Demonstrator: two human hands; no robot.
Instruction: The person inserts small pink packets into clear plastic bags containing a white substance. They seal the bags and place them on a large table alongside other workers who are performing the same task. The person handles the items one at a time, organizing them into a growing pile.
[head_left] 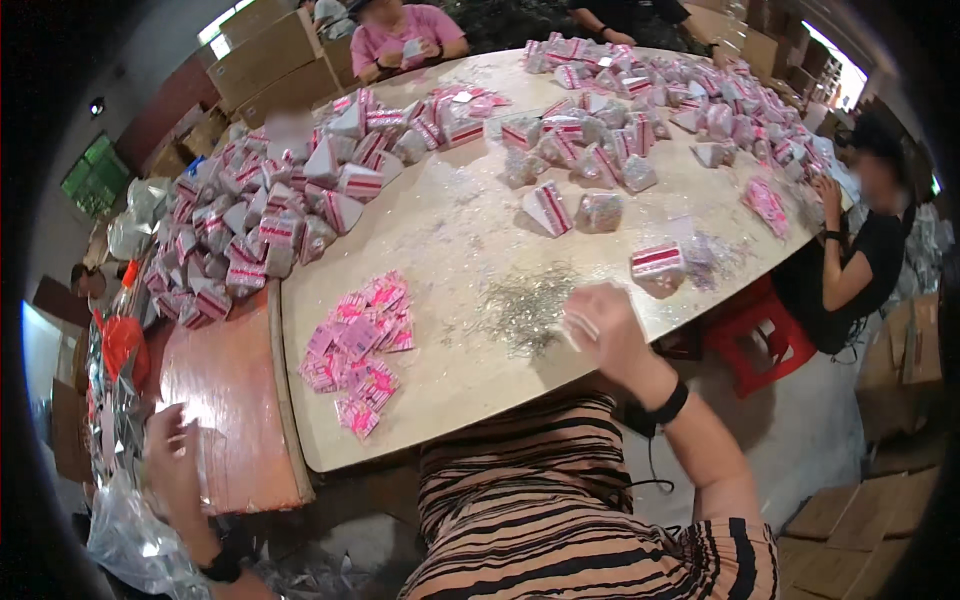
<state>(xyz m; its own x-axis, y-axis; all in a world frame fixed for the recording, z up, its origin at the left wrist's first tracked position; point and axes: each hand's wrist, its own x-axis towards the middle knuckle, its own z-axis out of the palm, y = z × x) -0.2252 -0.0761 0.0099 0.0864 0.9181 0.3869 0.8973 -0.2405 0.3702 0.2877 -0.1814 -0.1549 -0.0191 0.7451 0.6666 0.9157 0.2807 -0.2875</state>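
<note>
At the lower left, my left hand (172, 450) is raised beside a reddish-brown board (235, 400), its fingers apart and nothing seen in them. My right hand (608, 328) is held over the table's near edge, fingers curled together; a small pale sliver shows at them, too blurred to name. Just left of it lies a loose heap of thin silvery twist ties (522, 312). A clear bag with a white-and-red striped label (657, 265) sits beyond my right hand. Pink printed cards (362, 345) are heaped on the table to the left.
A large pile of labelled bags (270, 205) covers the left side, another (620, 120) the far right. A person in pink (405, 40) and one in black (860, 240) work around the pale table (420, 230). A red stool (758, 335) stands at the right.
</note>
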